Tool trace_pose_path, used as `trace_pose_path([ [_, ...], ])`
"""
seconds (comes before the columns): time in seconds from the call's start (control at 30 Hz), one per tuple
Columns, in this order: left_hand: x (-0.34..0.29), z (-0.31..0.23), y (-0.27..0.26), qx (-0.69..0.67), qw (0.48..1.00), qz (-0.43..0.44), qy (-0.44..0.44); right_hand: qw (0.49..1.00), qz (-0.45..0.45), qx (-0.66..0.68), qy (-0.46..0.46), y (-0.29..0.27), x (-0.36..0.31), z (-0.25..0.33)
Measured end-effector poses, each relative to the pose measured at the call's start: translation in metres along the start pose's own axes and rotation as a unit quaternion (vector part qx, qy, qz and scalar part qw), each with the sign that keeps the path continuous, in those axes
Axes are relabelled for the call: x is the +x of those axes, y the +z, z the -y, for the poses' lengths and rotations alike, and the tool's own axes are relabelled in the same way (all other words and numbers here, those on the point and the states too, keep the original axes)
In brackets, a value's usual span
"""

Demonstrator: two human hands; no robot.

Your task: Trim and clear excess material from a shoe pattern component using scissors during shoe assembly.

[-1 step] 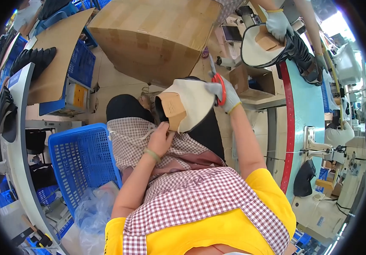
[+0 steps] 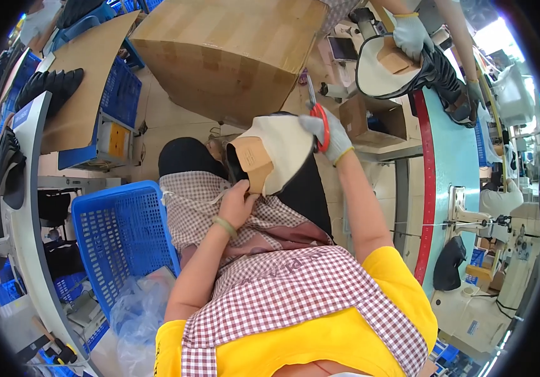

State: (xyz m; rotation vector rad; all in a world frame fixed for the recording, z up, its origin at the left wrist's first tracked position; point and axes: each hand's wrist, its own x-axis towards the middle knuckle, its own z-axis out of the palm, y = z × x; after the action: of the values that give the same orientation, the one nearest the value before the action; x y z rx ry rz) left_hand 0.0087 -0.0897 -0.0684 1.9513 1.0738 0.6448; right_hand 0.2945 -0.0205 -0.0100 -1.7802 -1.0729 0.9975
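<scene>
The piece (image 2: 290,151) has edged a little to the left and away from the seated person's body since the earlier frame, and both hands have gone with it. It's a very small shift, and to my eye it means the piece is being handled and settled rather than cut.

Off to the left, black shoes (image 2: 50,88) sit on a cardboard-topped table. Closer in, a blue basket (image 2: 86,251) leans beside the person, with a clear bag (image 2: 139,320) just in front of it.

Then comes the bare left hand (image 2: 237,205), thumb and fingers pinching the piece's near left edge, by the tan patch (image 2: 253,156). The piece itself lies over the lap, white side up with a dark border, between the two hands; behind it stands a big carton (image 2: 232,63).

On its right is the gloved right hand (image 2: 331,135), holding red scissors (image 2: 326,124) by the handle, blades pointing away from the body and clear of the piece. Its fingertips lie at the piece's right edge; whether they grip it too, I can't tell from here.

Further right, beyond a small open carton (image 2: 353,129), a co-worker's gloved hand (image 2: 412,38) is on a similar white lining (image 2: 370,72), over the end of a turquoise bench (image 2: 437,188).
</scene>
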Motion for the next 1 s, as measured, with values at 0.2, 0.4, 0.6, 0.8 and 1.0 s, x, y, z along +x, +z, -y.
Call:
trace_pose_path([
  [0.2,0.012,-0.015,-0.026,-0.471,0.861,-0.051,-0.188,0.974,-0.001,0.227,0.018,0.017,-0.017,0.045],
  [0.4,0.015,-0.03,-0.03,-0.365,0.889,-0.108,-0.255,0.976,0.133,0.164,0.056,0.015,-0.085,0.053],
  [0.6,0.023,-0.056,-0.044,0.136,0.95,-0.28,-0.011,0.9,0.315,0.262,0.148,-0.001,-0.14,0.02],
  [0.8,0.028,-0.045,-0.047,0.173,0.948,-0.195,0.181,0.852,0.391,0.3,0.176,-0.002,-0.152,0.013],
  [1.0,0.022,-0.045,-0.045,0.166,0.945,-0.213,0.185,0.835,0.422,0.31,0.168,0.003,-0.144,-0.002],
])
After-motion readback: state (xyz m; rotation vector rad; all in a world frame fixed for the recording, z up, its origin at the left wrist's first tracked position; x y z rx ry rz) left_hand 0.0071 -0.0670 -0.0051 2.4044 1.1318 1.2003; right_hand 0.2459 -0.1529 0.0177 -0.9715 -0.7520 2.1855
